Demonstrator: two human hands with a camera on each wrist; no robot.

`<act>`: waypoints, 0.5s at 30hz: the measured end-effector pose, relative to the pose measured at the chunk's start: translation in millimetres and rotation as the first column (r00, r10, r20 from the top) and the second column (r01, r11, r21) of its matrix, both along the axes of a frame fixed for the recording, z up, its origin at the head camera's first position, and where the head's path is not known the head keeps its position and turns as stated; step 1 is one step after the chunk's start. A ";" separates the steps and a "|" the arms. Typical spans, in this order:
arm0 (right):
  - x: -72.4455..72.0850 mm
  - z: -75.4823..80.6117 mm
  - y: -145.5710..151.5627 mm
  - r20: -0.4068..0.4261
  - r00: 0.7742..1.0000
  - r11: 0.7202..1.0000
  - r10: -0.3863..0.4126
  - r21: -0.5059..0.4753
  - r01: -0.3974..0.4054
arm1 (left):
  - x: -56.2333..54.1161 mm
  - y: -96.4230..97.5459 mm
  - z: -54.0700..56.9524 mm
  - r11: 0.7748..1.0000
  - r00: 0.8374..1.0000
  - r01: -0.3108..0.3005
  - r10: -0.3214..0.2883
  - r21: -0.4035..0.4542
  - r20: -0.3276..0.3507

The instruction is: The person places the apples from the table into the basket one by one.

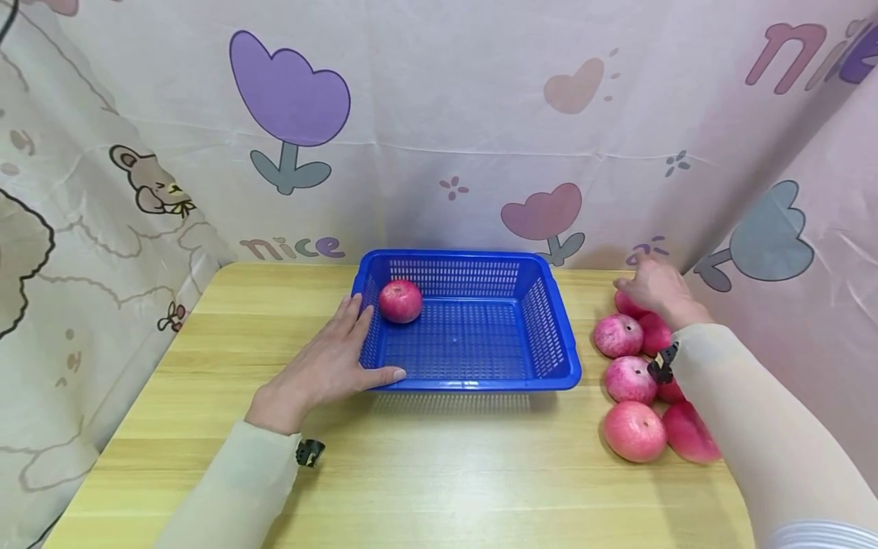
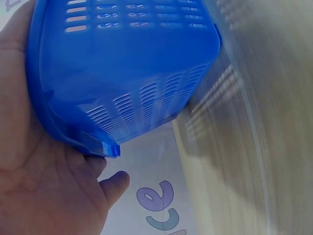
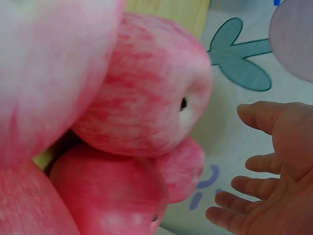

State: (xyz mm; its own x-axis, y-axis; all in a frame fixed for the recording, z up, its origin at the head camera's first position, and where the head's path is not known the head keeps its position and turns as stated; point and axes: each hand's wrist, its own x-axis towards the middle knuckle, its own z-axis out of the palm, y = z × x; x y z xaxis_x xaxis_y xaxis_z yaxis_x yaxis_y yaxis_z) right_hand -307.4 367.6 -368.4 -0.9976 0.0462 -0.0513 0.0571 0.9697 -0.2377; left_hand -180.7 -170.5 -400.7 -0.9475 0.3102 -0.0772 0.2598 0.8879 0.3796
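A blue plastic basket [image 1: 453, 385] with slotted walls stands on the table, one red apple [image 1: 401, 301] inside at its left end. My left hand [image 1: 322, 374] rests on the basket's left rim, thumb along the front corner and fingers spread over the side. In the left wrist view the palm lies against the basket's outer wall [image 2: 122, 63]. My right hand [image 1: 658, 290] is over the farthest apple [image 1: 627, 305] of a group on the right. The right wrist view shows this hand [image 3: 274, 171] with fingers spread, apart from the nearby apples [image 3: 146, 88].
Several more apples [image 1: 634, 431] lie in two rough rows along the table's right side, under the right forearm. A patterned cloth [image 1: 439, 114] hangs behind and at both sides of the wooden table [image 1: 439, 473].
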 end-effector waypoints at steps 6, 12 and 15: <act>-3.1 -5.5 7.8 0.111 0.991 0.996 -0.074 -0.044 0.080 | -0.1 -0.7 -1.4 1.000 1.000 0.002 -0.003 -0.003 -0.005; -2.9 -9.7 10.5 0.220 0.966 0.987 -0.134 -0.056 0.150 | 0.2 0.1 -2.7 1.000 1.000 0.004 -0.004 -0.012 -0.016; -3.5 -11.2 8.8 0.248 0.956 0.983 -0.153 -0.057 0.173 | 0.6 0.5 -2.5 1.000 1.000 0.010 -0.011 -0.021 -0.023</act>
